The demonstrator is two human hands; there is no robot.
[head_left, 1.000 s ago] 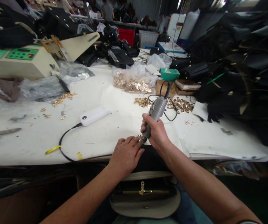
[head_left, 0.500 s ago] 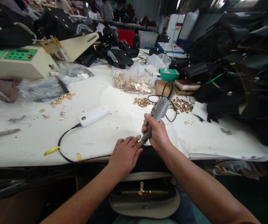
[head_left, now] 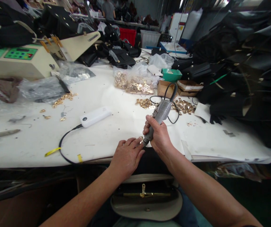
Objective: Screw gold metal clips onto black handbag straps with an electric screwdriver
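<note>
My right hand point(head_left: 160, 134) is wrapped around a grey electric screwdriver point(head_left: 161, 110), which tilts down to the left. Its tip ends beside a small gold metal fitting point(head_left: 141, 139). Fingers of my left hand point(head_left: 127, 156) press together on that fitting at the table's front edge; part of it is hidden by them. Just below both hands lies dark material, hard to make out. Across my lap rests a handbag point(head_left: 147, 213) with a pale flap, its dark inside showing a gold clasp point(head_left: 143, 189) and a gold bar.
On the white table point(head_left: 107, 138) lie a white power bank point(head_left: 95, 117) with a black cable point(head_left: 63, 138), loose gold fittings point(head_left: 183, 106) and a plastic bag of fittings point(head_left: 135, 83). Black bags point(head_left: 244, 69) pile up at right. A beige machine point(head_left: 19, 64) stands at left.
Hands, screwdriver and fitting keep nearly the same positions. Only a very slight shift of the camera view shows.
</note>
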